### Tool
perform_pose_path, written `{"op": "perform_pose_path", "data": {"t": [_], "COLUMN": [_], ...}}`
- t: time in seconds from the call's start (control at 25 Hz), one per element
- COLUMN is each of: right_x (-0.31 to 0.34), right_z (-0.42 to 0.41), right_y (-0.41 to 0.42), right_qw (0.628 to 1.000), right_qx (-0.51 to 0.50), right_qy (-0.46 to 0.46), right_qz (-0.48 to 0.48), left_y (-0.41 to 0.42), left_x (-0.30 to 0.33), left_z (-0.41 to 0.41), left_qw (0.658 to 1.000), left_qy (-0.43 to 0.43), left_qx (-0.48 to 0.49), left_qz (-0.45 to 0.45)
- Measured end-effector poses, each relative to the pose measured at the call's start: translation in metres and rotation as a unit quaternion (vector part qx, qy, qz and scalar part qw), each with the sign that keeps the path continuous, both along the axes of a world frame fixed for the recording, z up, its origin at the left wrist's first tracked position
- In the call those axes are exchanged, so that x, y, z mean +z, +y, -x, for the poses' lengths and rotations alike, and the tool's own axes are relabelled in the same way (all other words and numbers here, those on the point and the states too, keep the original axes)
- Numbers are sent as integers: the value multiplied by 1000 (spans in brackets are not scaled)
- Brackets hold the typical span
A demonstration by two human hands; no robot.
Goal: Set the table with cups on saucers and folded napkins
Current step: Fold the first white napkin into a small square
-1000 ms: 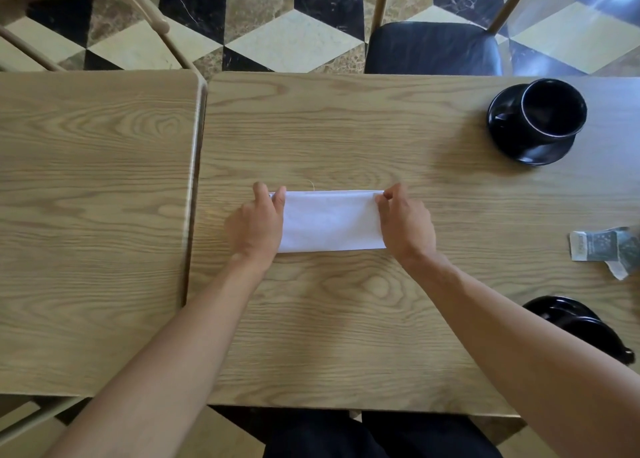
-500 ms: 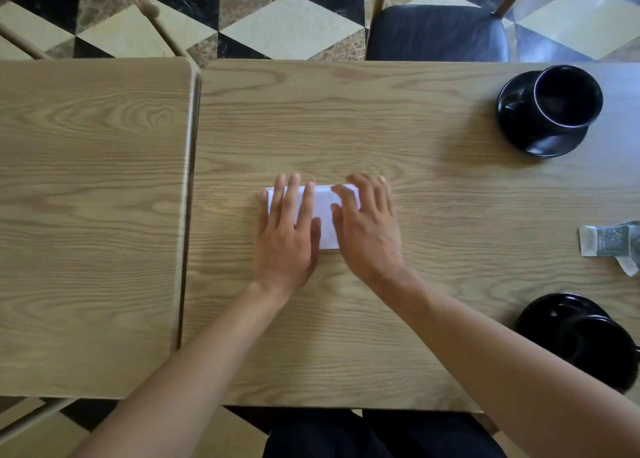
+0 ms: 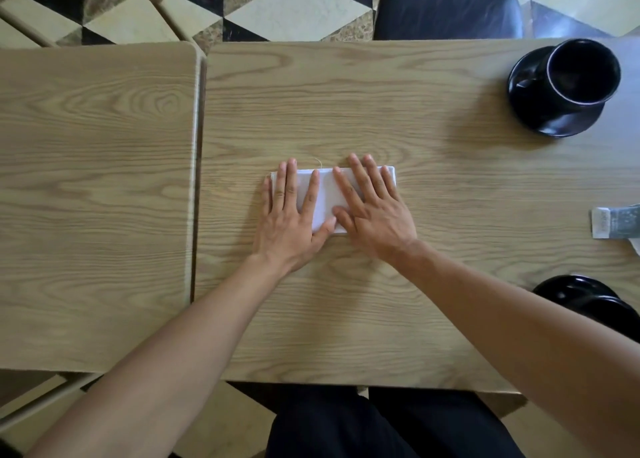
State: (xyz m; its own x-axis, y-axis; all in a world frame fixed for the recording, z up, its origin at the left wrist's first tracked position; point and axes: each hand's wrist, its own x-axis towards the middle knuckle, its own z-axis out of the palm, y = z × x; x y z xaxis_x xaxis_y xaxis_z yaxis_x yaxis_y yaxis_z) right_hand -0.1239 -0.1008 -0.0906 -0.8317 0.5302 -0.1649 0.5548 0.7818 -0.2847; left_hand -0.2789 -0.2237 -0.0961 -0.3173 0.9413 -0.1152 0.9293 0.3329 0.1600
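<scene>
Both hands lie flat, fingers straight and spread, pressing a folded white napkin [image 3: 325,194] at the middle of the table [image 3: 433,146]. The left hand [image 3: 291,222] covers its left part, the right hand [image 3: 374,215] its right. A black cup [image 3: 581,73] stands on a saucer [image 3: 533,111] at the far right corner. Another black saucer [image 3: 575,291] sits at the right edge.

The folded white cloth napkin [image 3: 325,198] lies on the pale wood-grain counter [image 3: 346,104]. The glossy black cup [image 3: 581,73] sits on a matching black saucer [image 3: 533,108]. The stone floor [image 3: 277,11] shows black, cream and brown cubes.
</scene>
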Motion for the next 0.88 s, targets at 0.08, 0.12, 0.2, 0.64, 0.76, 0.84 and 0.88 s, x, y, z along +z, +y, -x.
{"op": "perform_pose_path", "data": {"t": [0.08, 0.12, 0.2, 0.64, 0.76, 0.84, 0.88], "right_x": [13, 19, 29, 55, 72, 89, 97], "right_z": [0, 2, 5, -5, -12, -15, -15], "right_y": [4, 9, 23, 50, 46, 40, 36], "right_qw": [999, 998, 995, 922, 818, 708, 659], "right_qx": [-26, -50, -87, -227, -325, -350, -345], "right_qy": [29, 48, 40, -19, 48, 133, 170], "right_qz": [22, 11, -15, 313, 471, 599, 646], "left_y": [-8, -12, -17, -3, -11, -16, -18], "left_x": [10, 13, 17, 25, 23, 27, 31], "left_z": [0, -1, -4, -15, -23, -31, -36], "left_qw": [999, 999, 986, 958, 970, 979, 979], "left_qy": [-27, -14, 13, 45, 39, 7, -25], "left_qx": [9, -18, -126, -200, -149, -106, -79], "left_qz": [-18, -44, -112, -202, -187, -175, -188]}}
